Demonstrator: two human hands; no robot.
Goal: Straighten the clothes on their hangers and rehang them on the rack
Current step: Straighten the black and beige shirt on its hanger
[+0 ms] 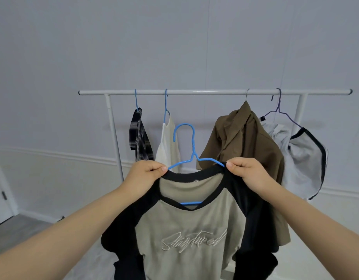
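Observation:
A grey-beige T-shirt with black sleeves and collar (186, 229) hangs on a blue hanger (191, 150) that I hold up in front of the white rack (194, 92). My left hand (146, 174) pinches the shirt's left shoulder at the collar, together with the hanger arm. On the other shoulder my right hand (247, 172) pinches the same way. The hanger's hook is free, below the rail. On the rail hang a plaid shirt (139, 136), a cream top (168, 144), a brown jacket (245, 144) and a crumpled white garment with black trim (303, 156).
The rail has an open stretch between the cream top and the brown jacket. A white wall stands close behind the rack. At the far left there is a door edge (0, 190) above the grey floor (17, 231).

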